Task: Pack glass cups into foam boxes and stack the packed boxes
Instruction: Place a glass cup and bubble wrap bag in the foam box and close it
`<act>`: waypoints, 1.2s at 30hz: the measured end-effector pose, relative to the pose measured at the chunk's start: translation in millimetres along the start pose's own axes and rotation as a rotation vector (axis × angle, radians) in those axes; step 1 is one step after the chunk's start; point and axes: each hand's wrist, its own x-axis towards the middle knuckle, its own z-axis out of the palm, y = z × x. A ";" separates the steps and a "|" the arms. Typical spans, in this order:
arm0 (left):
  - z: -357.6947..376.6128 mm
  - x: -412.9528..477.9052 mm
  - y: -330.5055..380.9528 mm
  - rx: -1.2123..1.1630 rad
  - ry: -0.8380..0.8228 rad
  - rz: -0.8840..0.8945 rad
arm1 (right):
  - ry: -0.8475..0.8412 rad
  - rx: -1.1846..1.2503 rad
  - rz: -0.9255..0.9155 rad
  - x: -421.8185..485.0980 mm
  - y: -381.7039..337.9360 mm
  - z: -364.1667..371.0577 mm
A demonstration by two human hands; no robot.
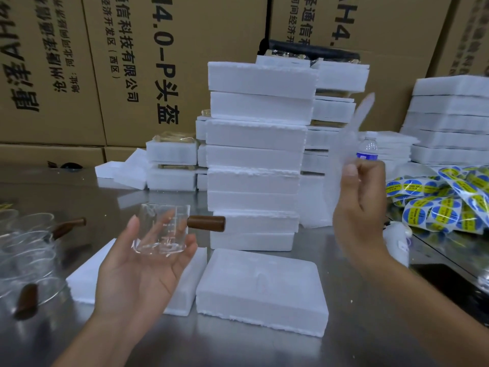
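Note:
A clear glass cup (164, 229) with printed measure marks and a brown wooden handle rests in my left hand (140, 268), palm up, fingers curled round its base. My right hand (360, 205) is raised at the right and pinches a thin clear plastic bag (354, 131) that is blurred by motion. Two foam box halves lie on the steel table in front of me: one (262, 290) at the centre, one (185, 284) partly under my left hand. Behind them rises a tall stack of packed foam boxes (256, 154).
More glass cups with wooden handles (29, 250) crowd the left table edge. Sheets of blue and yellow stickers (436, 200) lie at the right, near a water bottle (367, 149). Further foam stacks (449, 123) and large cardboard cartons (132, 62) line the back.

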 end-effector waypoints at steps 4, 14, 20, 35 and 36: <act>-2.9 0.2 7.6 -0.035 0.007 0.064 | -0.418 0.002 -0.135 -39.4 -27.3 12.1; -8.0 1.9 13.3 -0.102 -0.038 0.076 | -1.220 -0.326 -0.161 -94.2 -37.3 39.6; -6.3 3.6 12.7 -0.030 -0.108 0.047 | -0.991 -0.162 0.005 -86.9 -28.6 25.3; 51.2 36.4 -43.6 0.656 -0.164 -0.031 | -0.832 0.086 0.199 -46.9 13.1 1.7; 51.0 37.2 -48.9 0.677 -0.165 -0.031 | -0.854 0.083 0.232 -44.7 16.0 -0.2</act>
